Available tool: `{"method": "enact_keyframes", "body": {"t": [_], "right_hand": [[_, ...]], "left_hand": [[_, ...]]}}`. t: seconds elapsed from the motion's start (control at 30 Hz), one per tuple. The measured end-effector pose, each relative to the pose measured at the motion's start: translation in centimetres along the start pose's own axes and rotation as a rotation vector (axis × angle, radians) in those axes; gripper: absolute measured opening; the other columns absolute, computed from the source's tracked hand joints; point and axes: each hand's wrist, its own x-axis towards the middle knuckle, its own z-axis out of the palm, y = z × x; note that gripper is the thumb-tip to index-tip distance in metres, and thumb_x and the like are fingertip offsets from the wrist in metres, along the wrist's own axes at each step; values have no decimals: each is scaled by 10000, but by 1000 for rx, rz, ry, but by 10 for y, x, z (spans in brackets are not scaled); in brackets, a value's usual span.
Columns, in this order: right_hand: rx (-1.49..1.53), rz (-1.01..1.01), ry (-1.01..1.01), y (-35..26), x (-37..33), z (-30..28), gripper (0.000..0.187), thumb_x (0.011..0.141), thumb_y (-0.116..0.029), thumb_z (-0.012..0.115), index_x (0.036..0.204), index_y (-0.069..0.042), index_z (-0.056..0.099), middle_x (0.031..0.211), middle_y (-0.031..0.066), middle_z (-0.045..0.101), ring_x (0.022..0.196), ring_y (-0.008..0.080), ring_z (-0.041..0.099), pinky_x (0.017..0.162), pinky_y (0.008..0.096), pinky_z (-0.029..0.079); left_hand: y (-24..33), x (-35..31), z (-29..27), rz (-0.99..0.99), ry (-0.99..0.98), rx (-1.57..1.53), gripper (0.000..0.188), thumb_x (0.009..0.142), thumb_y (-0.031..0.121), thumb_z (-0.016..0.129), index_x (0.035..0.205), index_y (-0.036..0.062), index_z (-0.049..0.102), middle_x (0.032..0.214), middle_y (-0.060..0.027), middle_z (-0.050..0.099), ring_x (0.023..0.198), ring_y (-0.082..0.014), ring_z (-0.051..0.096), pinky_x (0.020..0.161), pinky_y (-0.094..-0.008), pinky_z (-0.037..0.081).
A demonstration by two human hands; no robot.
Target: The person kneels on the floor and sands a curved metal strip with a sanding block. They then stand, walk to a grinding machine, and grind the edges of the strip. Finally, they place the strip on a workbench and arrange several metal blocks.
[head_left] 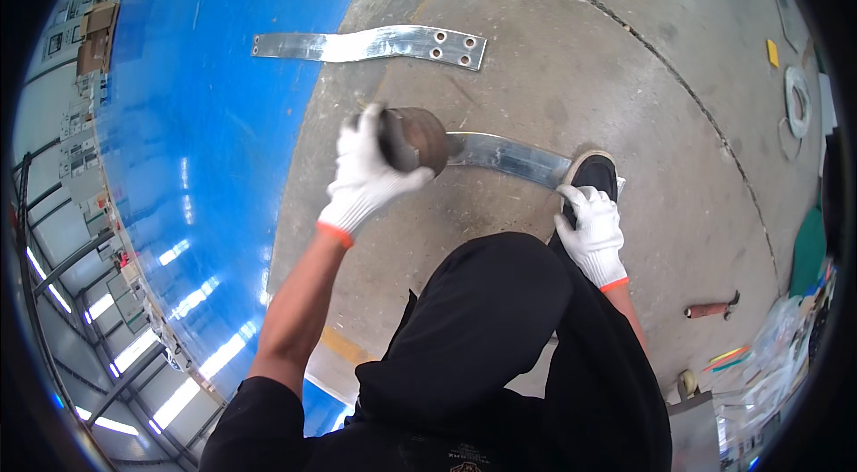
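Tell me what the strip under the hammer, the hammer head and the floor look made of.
Strip: bare metal, likely steel or aluminium; bright, reflective, thin and flat.
Hammer head: dull brownish metal, seemingly rusty or worn; blurred, so uncertain.
Floor: grey concrete, matte, with a crack line; part is coated glossy blue.

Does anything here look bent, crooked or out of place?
Yes. The metal strip pinned under the shoe curves along its length, though the fisheye may add to that. A second drilled strip lies loose nearby, and a red-handled tool lies on the floor.
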Motion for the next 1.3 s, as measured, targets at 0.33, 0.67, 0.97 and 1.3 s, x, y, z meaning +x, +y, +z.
{"method": "enact_keyframes", "body": {"t": [0.33, 0.67, 0.97, 1.3], "right_hand": [[26, -90, 34, 7, -6, -3, 611, 749, -100, 862, 1328, -165, 677, 1085, 116, 709, 930, 376, 679, 813, 496, 556], [19, -12, -27, 3, -6, -3, 560, 798, -166, 846, 1327, -214, 668, 1108, 99, 683, 1006, 352, 655, 880, 504, 528], [1, 58, -31, -4, -13, 0, 509, 813, -203, 851, 1294, -200, 685, 1142, 123, 685, 1075, 361, 659, 937, 513, 530], [36, 226, 16, -27, -2, -10, 539, 837, -267, 858, 1341, -185, 685, 956, 72, 724, 912, 298, 725, 856, 440, 587]], "left_hand": [[57, -103, -84, 523, 423, -148, 1145, 700, 550, 926, 1593, 70, 396, 1521, -196, 448, 1418, -403, 469, 1162, -589, 418], [16, -1, 83, 253, 182, 262, 1154, 555, 476, 935, 1577, 246, 450, 1417, -285, 433, 1218, -496, 496, 992, -631, 477], [-68, -56, 76, -10, 196, 19, 1145, 558, 470, 945, 1554, 154, 479, 1443, -403, 484, 1328, -560, 510, 1119, -615, 479], [-254, -145, 61, -707, 143, -20, 1196, 652, 475, 947, 1657, 220, 351, 1624, -327, 332, 1475, -523, 397, 1178, -573, 469]]}}
